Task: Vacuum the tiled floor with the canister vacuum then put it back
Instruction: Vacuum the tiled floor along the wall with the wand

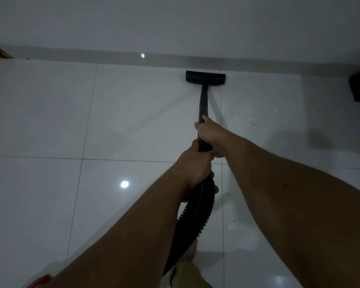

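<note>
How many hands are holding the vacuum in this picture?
2. The right hand grips the black wand further forward, toward the floor head. The left hand grips just behind it, where the ribbed hose begins.

Both bare forearms reach forward and down, nearly parallel. Right hand (209, 134) is farther out, fingers curled in a tight grip round the wand (203, 102). Left hand (195, 167) sits just behind it, curled round the wand's rear end, where the hose (195, 210) starts.

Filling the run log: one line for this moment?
vacuuming | right hand grips wand | left hand grips hose | nozzle at skirting
</note>
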